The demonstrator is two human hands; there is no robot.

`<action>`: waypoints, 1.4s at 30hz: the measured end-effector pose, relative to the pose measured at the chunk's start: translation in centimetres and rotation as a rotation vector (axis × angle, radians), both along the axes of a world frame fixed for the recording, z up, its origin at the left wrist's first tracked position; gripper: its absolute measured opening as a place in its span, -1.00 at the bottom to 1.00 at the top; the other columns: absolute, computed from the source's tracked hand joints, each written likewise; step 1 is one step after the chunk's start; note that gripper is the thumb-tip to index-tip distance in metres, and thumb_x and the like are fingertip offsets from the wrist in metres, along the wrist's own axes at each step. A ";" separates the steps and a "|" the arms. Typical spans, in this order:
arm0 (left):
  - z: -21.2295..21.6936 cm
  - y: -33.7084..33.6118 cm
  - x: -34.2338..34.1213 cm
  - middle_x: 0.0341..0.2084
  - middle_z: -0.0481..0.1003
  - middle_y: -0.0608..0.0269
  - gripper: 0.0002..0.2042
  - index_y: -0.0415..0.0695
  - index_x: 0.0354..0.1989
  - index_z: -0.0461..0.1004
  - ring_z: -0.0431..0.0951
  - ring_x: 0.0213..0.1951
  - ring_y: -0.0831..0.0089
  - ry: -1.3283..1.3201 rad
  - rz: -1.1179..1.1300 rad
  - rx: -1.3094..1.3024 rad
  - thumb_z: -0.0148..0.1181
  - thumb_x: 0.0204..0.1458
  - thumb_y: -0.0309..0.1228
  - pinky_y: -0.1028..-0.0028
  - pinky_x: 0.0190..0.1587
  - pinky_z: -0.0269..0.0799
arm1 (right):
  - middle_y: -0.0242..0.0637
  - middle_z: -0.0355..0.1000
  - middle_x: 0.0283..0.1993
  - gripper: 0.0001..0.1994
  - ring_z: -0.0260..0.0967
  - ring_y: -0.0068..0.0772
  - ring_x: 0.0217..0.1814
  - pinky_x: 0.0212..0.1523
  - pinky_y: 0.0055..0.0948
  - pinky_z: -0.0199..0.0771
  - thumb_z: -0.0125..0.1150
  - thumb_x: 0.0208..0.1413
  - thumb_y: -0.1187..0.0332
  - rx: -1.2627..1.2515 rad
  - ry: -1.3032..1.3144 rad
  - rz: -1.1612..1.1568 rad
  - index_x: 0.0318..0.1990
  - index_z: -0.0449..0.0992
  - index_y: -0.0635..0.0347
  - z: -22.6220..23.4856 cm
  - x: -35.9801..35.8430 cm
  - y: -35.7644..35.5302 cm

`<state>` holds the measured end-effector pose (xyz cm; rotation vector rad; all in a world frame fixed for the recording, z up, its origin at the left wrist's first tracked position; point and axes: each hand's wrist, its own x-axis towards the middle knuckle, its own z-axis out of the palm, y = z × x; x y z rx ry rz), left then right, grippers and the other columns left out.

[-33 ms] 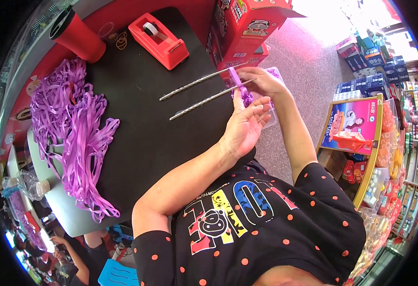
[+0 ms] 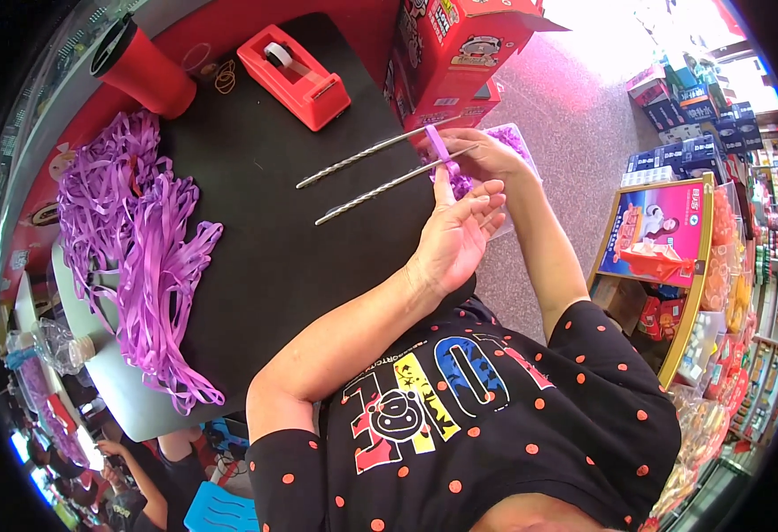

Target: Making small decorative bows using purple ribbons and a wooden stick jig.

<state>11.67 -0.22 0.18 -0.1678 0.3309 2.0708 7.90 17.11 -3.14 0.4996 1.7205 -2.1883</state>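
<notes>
Two twisted metal rods run side by side above the black tabletop. A purple ribbon is wrapped across both near their right-hand part, with a bunched purple part below. My left hand is palm up; one digit reaches up against the ribbon at the lower rod, and the other fingers curl loosely. My right hand is closed at the ribbon from the right side, its fingertips partly hidden behind the rods and ribbon. Beneath my right hand is a clear plastic container with purple ribbon pieces in it.
A large heap of purple ribbons hangs over the table's left side. At the back are a red tape dispenser, rubber bands and a red tumbler. A red carton stands behind my hands. A blue stool is lower left.
My right hand has shifted slightly left and down at the ribbon, and more of the container's contents shows behind it. My left hand and the rods look the same.
</notes>
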 end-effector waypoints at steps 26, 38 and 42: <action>0.4 0.0 0.3 -0.04 0.38 0.19 -0.23 0.36 0.35 -0.24 0.39 0.00 0.33 0.043 0.017 -0.077 -0.05 0.05 -0.58 0.22 0.09 0.24 | -0.53 0.43 -0.45 -0.90 0.35 -0.72 -0.43 -0.43 -0.68 0.38 0.15 0.04 0.35 -0.106 -0.164 0.169 -0.34 0.52 0.13 2.1 -2.1 2.1; 0.5 0.2 0.2 0.05 0.24 0.12 -0.03 0.41 0.36 -0.51 0.26 0.01 0.33 0.014 0.029 0.006 -0.05 -0.09 -0.67 0.30 0.08 0.24 | -0.45 0.53 -0.32 -0.71 0.33 -0.72 -0.36 -0.33 -0.68 0.23 0.18 0.07 0.19 0.354 0.009 0.282 -0.21 0.60 0.22 5.6 -0.5 2.7; 0.4 0.2 0.2 0.06 0.25 0.13 -0.03 0.40 0.35 -0.52 0.27 0.02 0.31 0.017 0.014 0.007 -0.06 -0.08 -0.67 0.31 0.07 0.26 | -0.40 0.53 -0.30 -0.71 0.35 -0.68 -0.32 -0.25 -0.59 0.32 0.18 0.10 0.20 0.466 0.102 0.190 -0.21 0.60 0.26 5.8 -0.3 2.6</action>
